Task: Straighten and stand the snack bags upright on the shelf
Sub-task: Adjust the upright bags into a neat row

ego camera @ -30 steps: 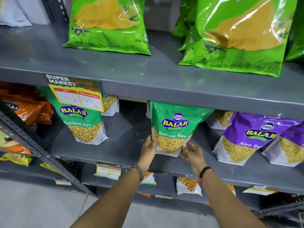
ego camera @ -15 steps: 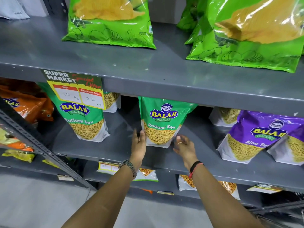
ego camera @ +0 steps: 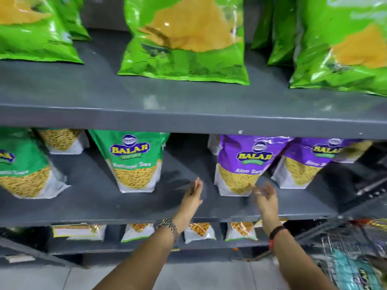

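On the grey middle shelf (ego camera: 146,208) a green Ratlami Sev bag (ego camera: 134,162) stands upright by itself. To its right a purple Aloo Sev bag (ego camera: 245,164) stands with its top leaning right, and a second purple bag (ego camera: 310,164) stands behind its right edge. My left hand (ego camera: 193,195) hovers open over the bare shelf between the green bag and the first purple bag, touching neither. My right hand (ego camera: 265,197) is open with fingers spread, just in front of the purple bag's lower right corner. Both hands are motion-blurred.
Another green sev bag (ego camera: 23,172) stands at the far left. Large bright green chip bags (ego camera: 184,45) lean on the top shelf (ego camera: 188,116). Small packets (ego camera: 200,232) sit on the shelf below. A wire rack (ego camera: 351,248) with goods is at the lower right.
Both hands have let go of the green Ratlami Sev bag and moved right toward the purple Aloo Sev bag. The view has shifted right as well.
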